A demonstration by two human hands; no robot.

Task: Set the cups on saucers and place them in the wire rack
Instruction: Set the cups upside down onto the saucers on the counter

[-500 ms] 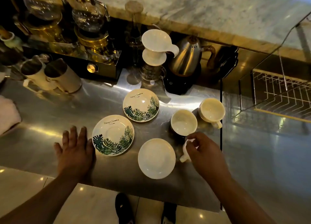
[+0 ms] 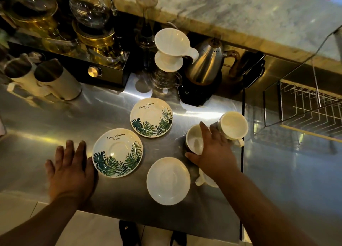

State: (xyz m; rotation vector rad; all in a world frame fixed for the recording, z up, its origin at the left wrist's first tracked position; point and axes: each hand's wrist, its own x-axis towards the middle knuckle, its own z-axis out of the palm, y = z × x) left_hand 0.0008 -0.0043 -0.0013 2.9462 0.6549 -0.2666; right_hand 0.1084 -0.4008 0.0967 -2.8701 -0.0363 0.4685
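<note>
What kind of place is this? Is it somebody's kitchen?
Most likely a café's coffee bar: a white pour-over dripper, a steel gooseneck kettle and glass siphon brewers line the back of a steel counter.

Only lettering I could make out was on the leaf-print ones. The nearer saucer had "Nature Is Something To Love" in thin black script near its rim, over two lines. The farther saucer carried the same line. The last word was tiny, so "Love" was my best read.
</note>
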